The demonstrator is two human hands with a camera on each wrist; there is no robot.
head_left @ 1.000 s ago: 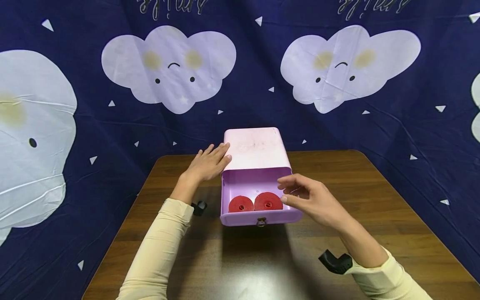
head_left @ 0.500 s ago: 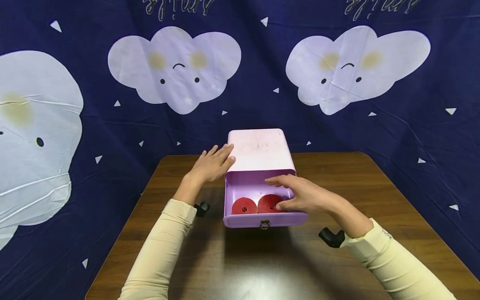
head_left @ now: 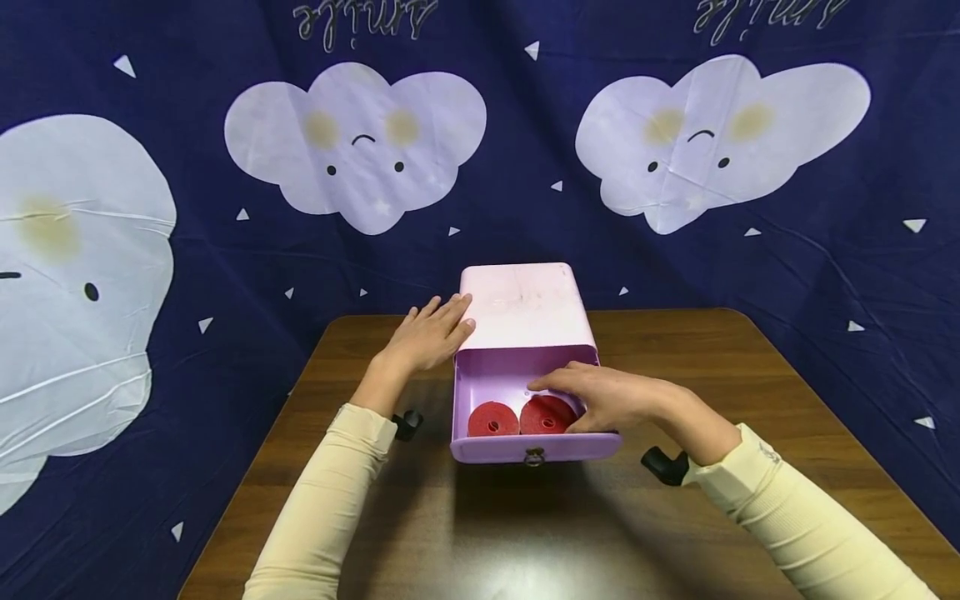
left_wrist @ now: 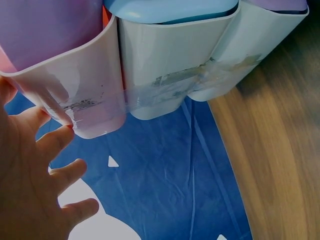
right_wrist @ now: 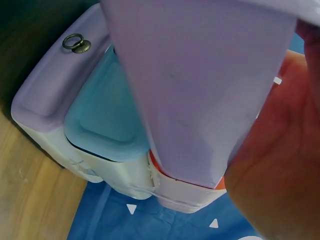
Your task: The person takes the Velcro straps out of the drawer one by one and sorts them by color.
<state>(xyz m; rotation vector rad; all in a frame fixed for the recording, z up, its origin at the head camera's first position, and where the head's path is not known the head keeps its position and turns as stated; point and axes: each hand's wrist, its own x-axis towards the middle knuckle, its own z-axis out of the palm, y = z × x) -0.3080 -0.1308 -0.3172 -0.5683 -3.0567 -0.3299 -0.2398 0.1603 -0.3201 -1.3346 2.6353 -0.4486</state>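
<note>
A pale pink drawer unit [head_left: 525, 304] stands on the table with its purple top drawer [head_left: 480, 451] pulled out. Two red rolls lie side by side in the drawer's front part: a left roll [head_left: 480, 417] and a right roll [head_left: 537, 417], both wound flat with small centre holes. My left hand [head_left: 426, 340] rests along the casing's upper left edge, fingers extended. Over the drawer's right side reaches my right hand [head_left: 626, 398], thumb and fingers spread about the right roll and partly covering it. The right wrist view shows my palm [right_wrist: 280, 145] beside the drawer; its fingertips are hidden there.
Below the open drawer sit a blue drawer [right_wrist: 107, 110] and a lower purple drawer [right_wrist: 55, 90] with a metal ring pull [right_wrist: 75, 42]. The wooden table [head_left: 697, 350] ends at a dark blue cloth backdrop [head_left: 517, 217] with clouds.
My right hand has moved left and down into the open drawer, from beside its right wall to the right roll. The left hand stays on the casing; the head view shifts slightly.
</note>
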